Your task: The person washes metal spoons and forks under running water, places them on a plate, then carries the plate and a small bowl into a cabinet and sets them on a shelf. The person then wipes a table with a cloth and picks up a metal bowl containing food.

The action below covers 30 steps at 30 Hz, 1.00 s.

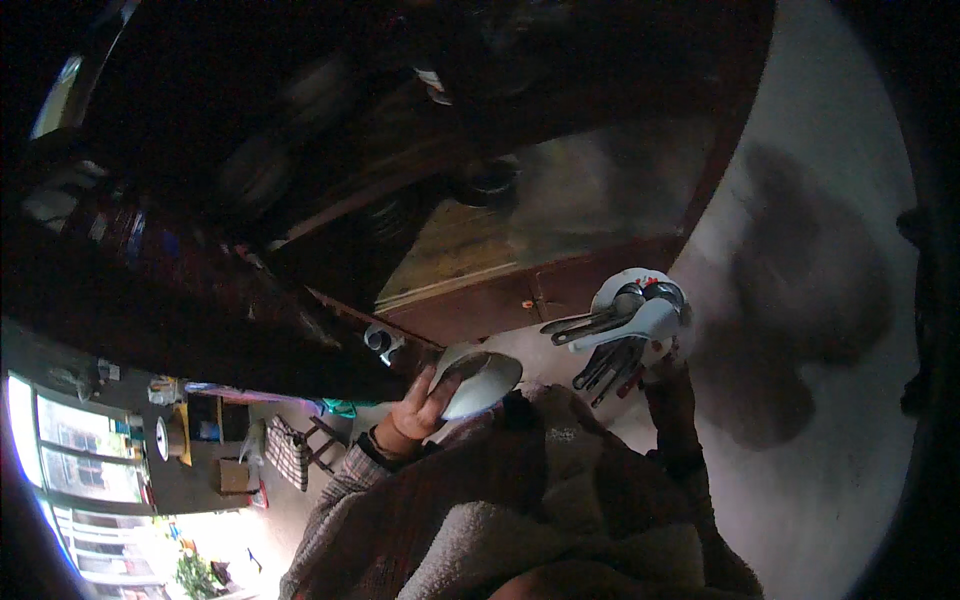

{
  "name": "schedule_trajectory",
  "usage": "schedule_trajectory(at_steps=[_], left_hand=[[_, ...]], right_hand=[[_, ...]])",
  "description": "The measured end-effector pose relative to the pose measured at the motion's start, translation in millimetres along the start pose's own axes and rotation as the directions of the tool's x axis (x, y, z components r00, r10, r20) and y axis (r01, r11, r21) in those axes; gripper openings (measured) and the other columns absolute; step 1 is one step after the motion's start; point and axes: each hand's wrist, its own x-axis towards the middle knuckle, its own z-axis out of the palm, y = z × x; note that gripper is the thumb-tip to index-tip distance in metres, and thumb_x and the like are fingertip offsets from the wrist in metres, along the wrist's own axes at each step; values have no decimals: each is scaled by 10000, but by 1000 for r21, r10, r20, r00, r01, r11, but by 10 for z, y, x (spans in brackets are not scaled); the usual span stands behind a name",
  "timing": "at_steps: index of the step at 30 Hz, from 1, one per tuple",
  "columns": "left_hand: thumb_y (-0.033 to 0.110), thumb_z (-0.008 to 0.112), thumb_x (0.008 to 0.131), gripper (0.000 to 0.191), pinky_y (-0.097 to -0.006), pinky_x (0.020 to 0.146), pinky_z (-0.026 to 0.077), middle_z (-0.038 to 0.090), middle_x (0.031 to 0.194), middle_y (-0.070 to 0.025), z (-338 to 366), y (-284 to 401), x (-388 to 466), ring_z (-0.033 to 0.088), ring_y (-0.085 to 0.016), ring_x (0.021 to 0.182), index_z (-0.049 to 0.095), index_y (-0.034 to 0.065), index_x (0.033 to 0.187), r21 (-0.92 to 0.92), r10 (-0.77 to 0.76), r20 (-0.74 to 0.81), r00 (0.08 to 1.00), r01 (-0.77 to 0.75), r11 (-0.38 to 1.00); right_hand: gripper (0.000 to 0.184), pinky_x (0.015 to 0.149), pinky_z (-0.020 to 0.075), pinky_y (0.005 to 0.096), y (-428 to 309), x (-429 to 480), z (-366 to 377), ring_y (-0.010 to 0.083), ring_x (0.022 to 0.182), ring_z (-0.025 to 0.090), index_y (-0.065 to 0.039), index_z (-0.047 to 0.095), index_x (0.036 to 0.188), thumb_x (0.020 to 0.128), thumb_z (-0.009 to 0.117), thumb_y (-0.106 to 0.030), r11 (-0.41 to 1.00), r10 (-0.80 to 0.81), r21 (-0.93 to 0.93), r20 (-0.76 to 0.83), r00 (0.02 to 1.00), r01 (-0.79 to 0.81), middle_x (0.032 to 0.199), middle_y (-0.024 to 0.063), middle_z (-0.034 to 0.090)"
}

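Observation:
My left hand (421,406) grips a white bowl (484,386) at its rim, with fingers reaching inside. Close to my body on the other side, my right hand (666,367), mostly dark and partly hidden, holds a white plate with a red pattern (626,281). On the plate lie metal spoons or ladles (628,302) and a white spoon (637,330). Several dark-handled utensils (611,366) hang down below it. Whether these are held by the same fingers cannot be told.
Before me stands a dark reddish wooden cabinet (480,311) with an open compartment above its doors, holding dark round vessels (487,182). A pale wall (817,480) is close on the right. A checked-cloth folding stool (286,452) and a cardboard box (233,476) are at lower left.

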Motion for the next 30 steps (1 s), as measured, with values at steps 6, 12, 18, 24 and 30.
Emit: schedule_trajectory(at_steps=[6, 12, 18, 24, 30], left_hand=[[142, 672, 827, 323, -321, 834, 497, 515, 1177, -88, -485, 711, -608, 525, -196, 1029, 643, 168, 1147, 561, -15, 280, 960, -151, 814], [152, 511, 916, 245, -526, 960, 389, 444, 1289, -254, -943, 900, -569, 441, -434, 1186, 594, -2, 1087, -191, -882, -256, 395, 874, 447], [180, 489, 899, 313, -475, 1042, 313, 397, 1388, -225, -467, -282, 245, 410, -395, 1257, 591, -33, 1104, -372, -663, 261, 702, 707, 602], [205, 494, 940, 511, -360, 1075, 278, 343, 1432, -172, 674, -1537, 1588, 313, -275, 1333, 354, -32, 1370, -727, -551, 279, 787, 548, 414], [243, 522, 934, 386, -365, 1021, 355, 443, 1352, -216, 1183, -2153, 2088, 477, -316, 1206, 534, -55, 1178, -813, -713, 213, 668, 526, 250]], right_hand=[[403, 859, 474, 386, -297, 163, -330, 280, 1028, 527, -20, 446, 1220, 855, 597, -97, 231, -227, -826, 468, 854, 514, 1143, 130, 518], [472, 775, 498, 341, -729, 154, -229, 218, 974, 566, -51, 427, 1264, 823, 569, -138, 905, 188, 319, 290, 939, -280, 1094, 91, 562], [409, 751, 487, 332, -908, -6, 108, 200, 939, 549, -85, 423, 1272, 888, 524, -184, 935, 168, 296, 121, 978, -198, 1107, 66, 546], [344, 727, 480, 333, -928, -218, 453, 211, 905, 536, -110, 393, 1299, 971, 408, -215, 1000, -8, 12, 24, 1000, 7, 1053, 65, 531], [358, 743, 472, 335, -905, -396, 779, 214, 916, 529, -94, 392, 1294, 951, 445, -184, 963, 52, 270, -131, 990, -14, 1070, 77, 517]])
